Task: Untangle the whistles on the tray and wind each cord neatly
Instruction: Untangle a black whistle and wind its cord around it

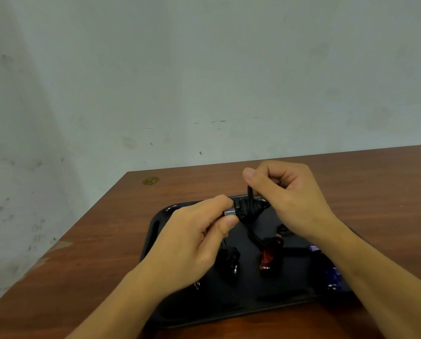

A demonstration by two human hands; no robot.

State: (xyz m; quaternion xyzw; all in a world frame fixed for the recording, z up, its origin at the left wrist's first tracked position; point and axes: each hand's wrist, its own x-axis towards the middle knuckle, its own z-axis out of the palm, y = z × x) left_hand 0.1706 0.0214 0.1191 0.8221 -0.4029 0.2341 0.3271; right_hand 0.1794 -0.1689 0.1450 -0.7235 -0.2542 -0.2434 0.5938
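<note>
left hand (192, 231): thumb and fingers pinch the small silver metal whistle (229, 212) by its end, above the black plastic tray (153, 231)
right hand (290, 192): fingers curled, pinching the black cord (250, 195) just above the wraps
cord: wound round the whistle, between both sets of fingertips
risk: slack at the right pinch, coils loosen
risk 2: tail leads toward the red whistle (268, 255) below; a pull may snag it

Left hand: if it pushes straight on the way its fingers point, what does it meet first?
Probably the right hand. The left hand pinches a silver whistle, pointing up-right; the wound black cord lies just ahead, pinched from above by the right hand. Depth is unclear.
</note>
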